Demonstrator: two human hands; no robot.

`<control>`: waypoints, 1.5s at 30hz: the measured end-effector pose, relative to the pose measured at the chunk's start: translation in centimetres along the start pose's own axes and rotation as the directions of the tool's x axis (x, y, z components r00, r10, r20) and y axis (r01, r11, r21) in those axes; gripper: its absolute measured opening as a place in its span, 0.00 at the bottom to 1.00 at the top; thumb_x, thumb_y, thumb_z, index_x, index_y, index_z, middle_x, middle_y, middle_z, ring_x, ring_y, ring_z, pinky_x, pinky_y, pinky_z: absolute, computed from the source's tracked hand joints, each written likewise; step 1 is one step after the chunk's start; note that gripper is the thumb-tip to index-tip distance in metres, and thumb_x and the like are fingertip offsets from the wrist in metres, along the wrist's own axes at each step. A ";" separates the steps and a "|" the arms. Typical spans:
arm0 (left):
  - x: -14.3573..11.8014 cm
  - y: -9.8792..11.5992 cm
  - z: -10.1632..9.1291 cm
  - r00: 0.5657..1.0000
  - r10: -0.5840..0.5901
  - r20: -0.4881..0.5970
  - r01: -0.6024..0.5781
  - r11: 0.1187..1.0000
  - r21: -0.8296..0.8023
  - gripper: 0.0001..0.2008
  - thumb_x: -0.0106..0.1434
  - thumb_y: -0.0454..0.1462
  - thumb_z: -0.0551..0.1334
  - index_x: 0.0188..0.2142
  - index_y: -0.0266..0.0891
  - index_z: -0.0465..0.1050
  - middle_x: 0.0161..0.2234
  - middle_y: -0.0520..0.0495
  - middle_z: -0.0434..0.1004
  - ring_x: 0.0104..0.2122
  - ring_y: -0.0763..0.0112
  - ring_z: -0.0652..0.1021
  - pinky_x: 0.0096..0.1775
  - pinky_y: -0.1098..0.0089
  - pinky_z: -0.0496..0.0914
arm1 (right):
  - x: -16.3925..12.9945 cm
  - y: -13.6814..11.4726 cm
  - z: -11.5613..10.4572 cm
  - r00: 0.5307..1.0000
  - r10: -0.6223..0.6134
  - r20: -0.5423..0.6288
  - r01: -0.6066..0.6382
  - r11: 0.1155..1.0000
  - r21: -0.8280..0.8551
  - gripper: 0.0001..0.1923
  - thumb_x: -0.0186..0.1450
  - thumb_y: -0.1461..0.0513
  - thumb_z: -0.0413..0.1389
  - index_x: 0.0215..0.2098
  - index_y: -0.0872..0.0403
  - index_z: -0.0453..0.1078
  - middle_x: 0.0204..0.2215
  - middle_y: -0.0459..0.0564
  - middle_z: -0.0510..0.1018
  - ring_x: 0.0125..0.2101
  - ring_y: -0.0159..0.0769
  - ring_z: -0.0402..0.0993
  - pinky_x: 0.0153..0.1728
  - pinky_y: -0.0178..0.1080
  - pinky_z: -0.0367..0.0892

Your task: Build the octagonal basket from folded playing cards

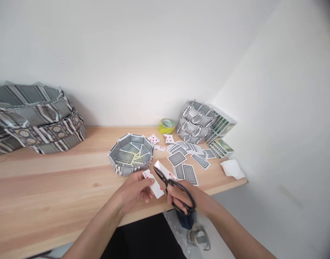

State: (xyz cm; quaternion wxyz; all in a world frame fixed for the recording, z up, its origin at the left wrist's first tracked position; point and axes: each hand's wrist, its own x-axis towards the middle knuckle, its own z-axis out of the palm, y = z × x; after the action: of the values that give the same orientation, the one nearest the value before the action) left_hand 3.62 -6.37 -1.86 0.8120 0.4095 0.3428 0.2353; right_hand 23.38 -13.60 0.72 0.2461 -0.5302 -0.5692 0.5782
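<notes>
My left hand (135, 189) pinches a narrow strip of playing card (155, 187) with a red 2 at its corner. Black-handled scissors (161, 175) are in my right hand (181, 198), fingers through the loops, blades pointing up and left beside the strip. Another card piece (162, 168) with a red 2 shows behind the blades; whether my right hand also holds it, I cannot tell. Just beyond my left hand stands a shallow many-sided basket (117, 167) of folded cards, with loose cards and a yellowish strip inside.
Grey-backed playing cards (190, 172) spread over the right of the wooden table (81, 187). Behind them are yellow-green tape (162, 127), a taller folded-card basket (193, 124), green-and-white boxes (221, 126) and a white tissue (232, 169). A large folded-card basket (54, 131) stands left.
</notes>
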 end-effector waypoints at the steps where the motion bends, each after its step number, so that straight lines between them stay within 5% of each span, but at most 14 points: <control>1: 0.0 0.1 -0.1 1.000 0.002 -0.011 -0.002 1.000 0.008 0.14 0.54 0.41 0.68 0.30 0.32 0.70 0.20 0.47 0.75 0.18 0.78 0.73 0.18 0.81 0.65 | 0.0 0.0 -0.3 1.000 0.011 0.006 -0.011 0.999 0.030 0.28 0.67 0.43 0.46 0.27 0.58 0.69 0.11 0.39 0.63 0.14 0.24 0.58 0.22 0.30 0.57; 6: -0.1 0.4 -0.6 0.997 0.014 -0.079 -0.015 1.000 -0.015 0.15 0.53 0.42 0.69 0.28 0.33 0.68 0.20 0.47 0.75 0.17 0.78 0.72 0.18 0.80 0.66 | -0.1 -0.1 -1.3 0.991 0.089 0.104 -0.102 0.985 0.136 0.29 0.65 0.41 0.48 0.33 0.59 0.69 0.15 0.40 0.65 0.16 0.25 0.61 0.22 0.31 0.57; 12: -0.3 0.9 -1.5 0.985 0.054 -0.167 -0.065 0.996 -0.062 0.17 0.50 0.44 0.70 0.28 0.35 0.67 0.19 0.49 0.74 0.18 0.78 0.71 0.18 0.80 0.66 | 0.8 0.5 -1.2 0.961 0.007 0.276 -0.081 0.962 0.260 0.28 0.65 0.41 0.49 0.37 0.59 0.69 0.21 0.42 0.67 0.22 0.28 0.66 0.27 0.33 0.62; 16: -1.2 1.1 -2.2 0.980 0.072 -0.187 -0.084 0.995 -0.060 0.17 0.51 0.44 0.70 0.29 0.35 0.67 0.20 0.49 0.75 0.19 0.78 0.72 0.20 0.79 0.67 | 2.3 1.4 -0.4 0.933 0.001 0.359 -0.172 0.879 0.444 0.36 0.62 0.35 0.43 0.38 0.59 0.69 0.24 0.44 0.66 0.23 0.30 0.67 0.30 0.36 0.66; 20: -2.3 1.2 -2.8 0.973 0.087 -0.213 -0.103 0.993 -0.063 0.17 0.52 0.44 0.69 0.29 0.34 0.66 0.21 0.48 0.76 0.20 0.78 0.72 0.21 0.79 0.66 | 3.4 1.4 0.6 0.896 -0.032 0.444 -0.267 0.760 0.593 0.41 0.58 0.31 0.39 0.32 0.58 0.67 0.21 0.42 0.62 0.20 0.28 0.63 0.25 0.34 0.65; 23: -2.5 1.3 -3.3 0.966 0.108 -0.235 -0.129 0.989 -0.076 0.17 0.52 0.44 0.70 0.30 0.34 0.67 0.21 0.48 0.76 0.20 0.78 0.72 0.22 0.79 0.66 | 3.4 0.7 0.7 0.884 -0.063 0.462 -0.249 0.774 0.582 0.40 0.59 0.31 0.35 0.28 0.57 0.65 0.17 0.40 0.59 0.16 0.27 0.58 0.19 0.32 0.61; 26: -2.2 1.4 -3.9 0.944 0.147 -0.297 -0.185 0.977 -0.103 0.20 0.49 0.44 0.71 0.34 0.34 0.68 0.22 0.49 0.76 0.20 0.77 0.72 0.22 0.78 0.67 | 2.9 -0.4 -0.4 0.969 -0.068 0.238 -0.021 0.936 0.350 0.37 0.62 0.33 0.35 0.30 0.55 0.65 0.17 0.41 0.60 0.17 0.29 0.58 0.20 0.34 0.60; 28: -2.0 1.4 -4.2 0.919 0.190 -0.346 -0.241 0.964 -0.113 0.23 0.47 0.44 0.72 0.37 0.34 0.68 0.24 0.49 0.77 0.21 0.76 0.72 0.23 0.77 0.68 | 2.6 -1.1 -1.8 0.999 -0.035 -0.017 0.034 0.994 -0.105 0.29 0.66 0.40 0.40 0.29 0.54 0.64 0.19 0.43 0.65 0.20 0.31 0.62 0.25 0.35 0.59; 30: -1.9 1.4 -4.3 0.904 0.219 -0.367 -0.276 0.955 -0.110 0.24 0.48 0.44 0.72 0.40 0.35 0.68 0.25 0.48 0.78 0.22 0.76 0.73 0.23 0.76 0.68 | 2.2 -1.3 -3.3 0.950 -0.058 -0.306 -0.128 0.824 -0.552 0.21 0.65 0.47 0.49 0.25 0.53 0.61 0.22 0.45 0.68 0.25 0.33 0.65 0.27 0.35 0.56; 33: -2.1 1.2 -4.0 0.899 0.222 -0.378 -0.282 0.953 -0.109 0.23 0.50 0.43 0.71 0.41 0.35 0.68 0.28 0.48 0.78 0.24 0.75 0.74 0.25 0.76 0.69 | 1.7 -0.4 -5.1 0.857 -0.015 -0.515 -0.435 0.513 -0.740 0.10 0.62 0.55 0.54 0.29 0.53 0.65 0.28 0.49 0.74 0.30 0.40 0.70 0.28 0.36 0.55; 36: -2.5 0.8 -3.3 0.887 0.226 -0.404 -0.296 0.948 -0.120 0.20 0.51 0.42 0.71 0.38 0.34 0.69 0.29 0.48 0.78 0.27 0.75 0.76 0.28 0.76 0.71 | 1.2 0.9 -5.9 0.842 -0.052 -0.537 -0.471 0.417 -0.777 0.11 0.62 0.56 0.55 0.40 0.54 0.68 0.41 0.55 0.76 0.43 0.47 0.72 0.34 0.38 0.61; 40: -2.7 0.3 -2.3 0.898 0.219 -0.382 -0.290 0.947 -0.137 0.17 0.52 0.42 0.70 0.34 0.33 0.69 0.30 0.45 0.79 0.28 0.74 0.77 0.28 0.76 0.72 | 0.7 0.6 -5.0 0.835 -0.175 -0.522 -0.427 0.392 -0.815 0.12 0.63 0.57 0.56 0.42 0.54 0.71 0.44 0.57 0.75 0.47 0.50 0.70 0.41 0.44 0.65; 42: -2.8 0.1 -2.0 0.903 0.204 -0.378 -0.276 0.949 -0.149 0.17 0.53 0.41 0.70 0.35 0.33 0.68 0.31 0.45 0.79 0.28 0.73 0.77 0.28 0.76 0.72 | 0.8 -0.5 -3.4 0.801 -0.354 -0.482 -0.311 0.443 -0.841 0.14 0.64 0.58 0.56 0.47 0.53 0.69 0.48 0.56 0.73 0.50 0.49 0.69 0.45 0.46 0.66; 45: -2.8 -0.2 -1.4 0.908 0.202 -0.367 -0.286 0.939 -0.190 0.16 0.54 0.40 0.70 0.35 0.34 0.68 0.31 0.45 0.79 0.29 0.71 0.79 0.32 0.72 0.74 | 1.6 -2.0 0.2 0.780 -0.557 -0.287 0.021 0.482 -0.876 0.20 0.63 0.59 0.58 0.54 0.50 0.64 0.53 0.53 0.71 0.53 0.44 0.65 0.53 0.46 0.63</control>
State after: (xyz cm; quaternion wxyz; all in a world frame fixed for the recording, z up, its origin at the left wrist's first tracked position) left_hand 0.74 -7.60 -1.59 0.7473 0.3013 0.3934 0.4426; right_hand 22.07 -11.80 2.03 0.2096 -0.6100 -0.7641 0.0066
